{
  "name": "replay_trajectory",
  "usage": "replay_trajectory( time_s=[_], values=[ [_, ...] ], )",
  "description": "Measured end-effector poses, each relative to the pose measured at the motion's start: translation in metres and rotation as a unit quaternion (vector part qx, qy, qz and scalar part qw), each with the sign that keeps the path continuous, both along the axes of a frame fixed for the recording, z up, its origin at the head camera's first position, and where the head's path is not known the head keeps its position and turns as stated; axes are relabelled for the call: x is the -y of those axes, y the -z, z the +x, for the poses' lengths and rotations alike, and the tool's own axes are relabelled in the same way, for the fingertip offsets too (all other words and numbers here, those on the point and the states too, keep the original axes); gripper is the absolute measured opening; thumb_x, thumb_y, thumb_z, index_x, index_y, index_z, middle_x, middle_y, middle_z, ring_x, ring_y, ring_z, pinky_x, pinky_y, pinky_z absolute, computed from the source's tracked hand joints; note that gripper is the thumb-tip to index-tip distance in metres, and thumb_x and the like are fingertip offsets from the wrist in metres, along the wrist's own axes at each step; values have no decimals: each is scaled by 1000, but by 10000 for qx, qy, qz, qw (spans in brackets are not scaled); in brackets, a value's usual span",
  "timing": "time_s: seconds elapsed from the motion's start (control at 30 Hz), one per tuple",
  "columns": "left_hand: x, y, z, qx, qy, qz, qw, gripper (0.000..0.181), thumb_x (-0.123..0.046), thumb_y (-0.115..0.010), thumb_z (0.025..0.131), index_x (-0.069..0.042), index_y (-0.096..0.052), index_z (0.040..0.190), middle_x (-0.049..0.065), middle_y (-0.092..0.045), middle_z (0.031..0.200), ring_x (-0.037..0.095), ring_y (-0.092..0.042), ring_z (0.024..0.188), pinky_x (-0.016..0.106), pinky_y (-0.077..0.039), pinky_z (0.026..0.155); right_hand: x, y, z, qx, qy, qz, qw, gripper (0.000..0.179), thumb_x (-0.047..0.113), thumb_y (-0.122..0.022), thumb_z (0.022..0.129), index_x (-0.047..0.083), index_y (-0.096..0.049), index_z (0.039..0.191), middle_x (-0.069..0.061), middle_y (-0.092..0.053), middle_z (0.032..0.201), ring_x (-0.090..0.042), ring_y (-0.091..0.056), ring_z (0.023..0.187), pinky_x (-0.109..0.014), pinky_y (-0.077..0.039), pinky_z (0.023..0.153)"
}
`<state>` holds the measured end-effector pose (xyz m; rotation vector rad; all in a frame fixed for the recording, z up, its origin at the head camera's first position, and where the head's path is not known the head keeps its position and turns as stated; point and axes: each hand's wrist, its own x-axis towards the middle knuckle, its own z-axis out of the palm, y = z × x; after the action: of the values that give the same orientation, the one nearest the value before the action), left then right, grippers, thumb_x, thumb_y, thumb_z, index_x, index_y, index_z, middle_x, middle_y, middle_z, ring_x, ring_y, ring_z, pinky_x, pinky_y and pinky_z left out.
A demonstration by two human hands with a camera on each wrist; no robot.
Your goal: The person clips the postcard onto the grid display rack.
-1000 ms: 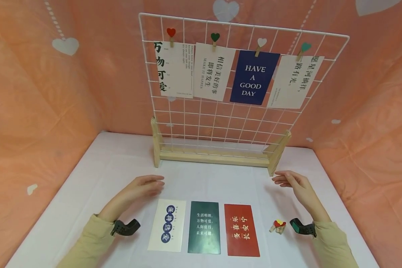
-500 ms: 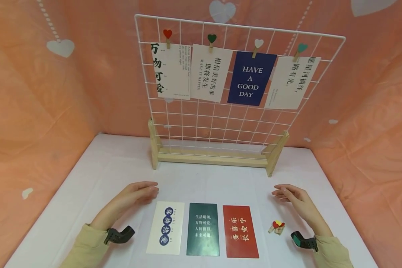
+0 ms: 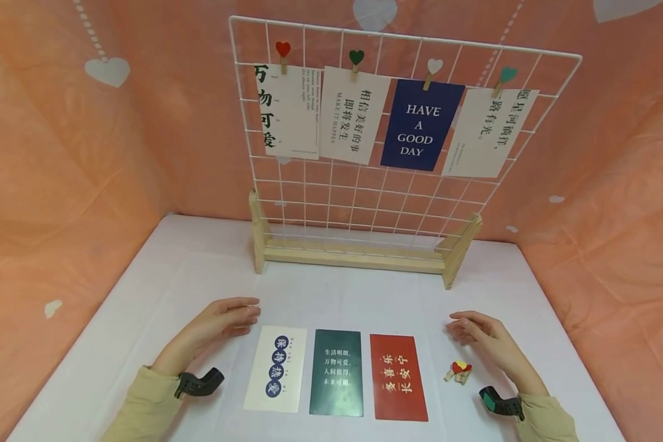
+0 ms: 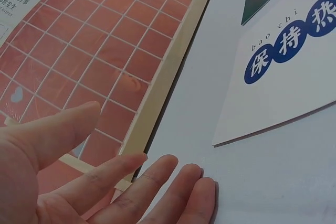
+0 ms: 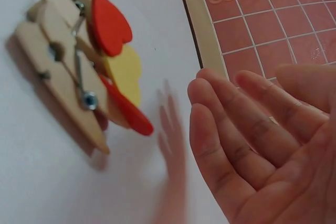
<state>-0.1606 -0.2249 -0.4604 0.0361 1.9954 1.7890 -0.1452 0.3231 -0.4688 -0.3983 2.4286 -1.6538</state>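
Observation:
My left hand (image 3: pixel 215 325) hovers by the upper left of the white card with blue circles (image 3: pixel 276 369), holding nothing; in the left wrist view its fingers (image 4: pixel 157 182) are relaxed. To that card's right lie a green card (image 3: pixel 336 373) and a red card (image 3: pixel 399 378). Right of the red card is a small pile of wooden clothespins (image 3: pixel 460 372) with red and yellow hearts. Just above and right of the pile, my right hand (image 3: pixel 488 344) is empty, its fingers loosely bent in the right wrist view. Neither hand touches a card or clothespin.
A white wire grid (image 3: pixel 364 196) on a wooden stand (image 3: pixel 353 258) stands at the back of the white table (image 3: pixel 199 258). Several cards, among them a blue card (image 3: pixel 422 126), hang there from heart clothespins. Orange cloth (image 3: pixel 61 215) surrounds the table.
Both hands have drawn back toward the front edge, the left also a little leftward. The cards and clothespins lie as before; the head view has shifted slightly.

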Motion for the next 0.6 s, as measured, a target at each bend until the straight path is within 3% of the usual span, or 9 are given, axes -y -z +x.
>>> replay_trajectory(
  time_s=[0.3,0.47,0.6],
  values=[
    [0,4,4,238,-27,68,9997,56,-23,-59,97,11,-40,138,23,-53,132,29,-57,115,37,-51,91,1,6,5,452,209,92,9987,37,19,-50,101,-9,-53,125,-23,-64,110,-23,-65,92,-29,-56,77],
    [2,6,5,91,87,119,9998,56,-18,-62,95,13,-41,136,26,-50,133,29,-57,115,37,-51,92,2,10,6,501,159,26,9986,36,18,-50,101,-10,-52,125,-23,-63,110,-22,-64,91,-28,-55,77],
    [1,6,5,-115,178,-126,9997,54,-15,-66,92,13,-45,133,26,-52,131,28,-58,112,37,-51,91,2,11,8,620,192,-13,9979,37,18,-50,101,-11,-52,125,-24,-63,111,-21,-64,93,-27,-55,78]
  ],
)
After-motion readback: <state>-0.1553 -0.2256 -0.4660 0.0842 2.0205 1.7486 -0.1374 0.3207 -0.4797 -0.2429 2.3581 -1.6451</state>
